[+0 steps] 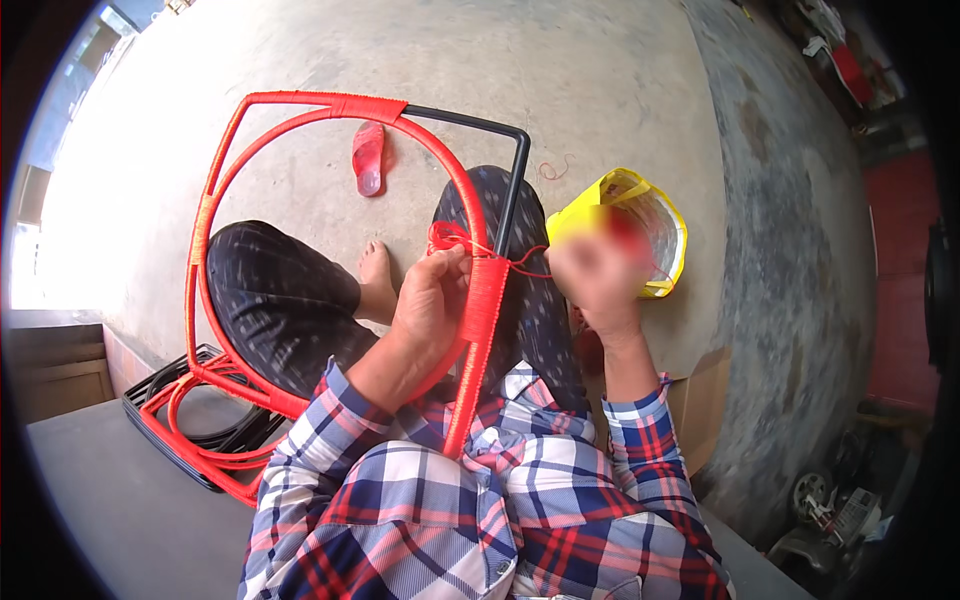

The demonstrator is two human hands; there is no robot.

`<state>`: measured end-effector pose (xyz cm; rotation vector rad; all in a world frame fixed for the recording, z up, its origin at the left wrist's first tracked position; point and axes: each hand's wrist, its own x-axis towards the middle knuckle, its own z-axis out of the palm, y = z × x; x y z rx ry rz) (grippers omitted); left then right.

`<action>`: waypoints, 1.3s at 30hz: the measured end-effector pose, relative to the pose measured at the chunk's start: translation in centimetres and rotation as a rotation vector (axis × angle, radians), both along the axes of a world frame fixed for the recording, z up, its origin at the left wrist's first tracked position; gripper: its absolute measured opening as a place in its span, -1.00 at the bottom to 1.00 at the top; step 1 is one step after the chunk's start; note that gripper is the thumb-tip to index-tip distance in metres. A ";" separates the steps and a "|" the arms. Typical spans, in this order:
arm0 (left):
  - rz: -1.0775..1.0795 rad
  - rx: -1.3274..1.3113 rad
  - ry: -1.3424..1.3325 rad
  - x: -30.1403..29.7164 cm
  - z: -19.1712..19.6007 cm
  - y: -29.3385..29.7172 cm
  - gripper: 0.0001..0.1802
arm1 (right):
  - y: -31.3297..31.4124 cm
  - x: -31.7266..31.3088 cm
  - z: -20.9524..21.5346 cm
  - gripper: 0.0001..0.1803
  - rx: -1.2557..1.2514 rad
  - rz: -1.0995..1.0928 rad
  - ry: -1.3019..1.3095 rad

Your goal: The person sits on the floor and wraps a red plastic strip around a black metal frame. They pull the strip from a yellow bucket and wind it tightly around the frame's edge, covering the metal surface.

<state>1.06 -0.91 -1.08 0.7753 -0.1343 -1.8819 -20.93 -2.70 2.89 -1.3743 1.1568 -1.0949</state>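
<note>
A square black metal frame with a round ring inside it, wrapped mostly in red cord [482, 300], leans upright across my lap. Its top right corner is bare black metal [520, 160]. My left hand [430, 300] is closed at the right side of the frame, pinching a loose tangle of red cord [447, 236]. A thin strand runs from there across the bar to my right hand [600, 280], which is closed on it beside a yellow bag [572, 215]. Blur hides the right fingertips. Something red, also blurred, shows in the bag's mouth.
More black and red frames [205, 420] lie stacked on the grey seat [90, 470] at my left. A red slipper [369, 160] and a scrap of red cord [555, 168] are on the concrete floor. Cardboard [700, 400] stands by my right forearm; clutter fills the far right.
</note>
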 end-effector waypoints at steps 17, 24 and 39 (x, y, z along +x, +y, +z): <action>-0.004 0.052 -0.158 -1.3 2.3 -0.2 -0.84 | -1.7 0.6 -0.7 -0.95 0.142 -0.084 -0.245; 0.010 0.070 -0.167 -1.5 3.4 -0.1 -0.87 | -0.3 1.3 0.6 -0.82 0.096 0.113 0.112; -0.010 0.055 -0.194 -1.6 3.4 -0.5 -0.83 | -1.9 2.3 -2.2 -0.57 0.106 0.151 0.105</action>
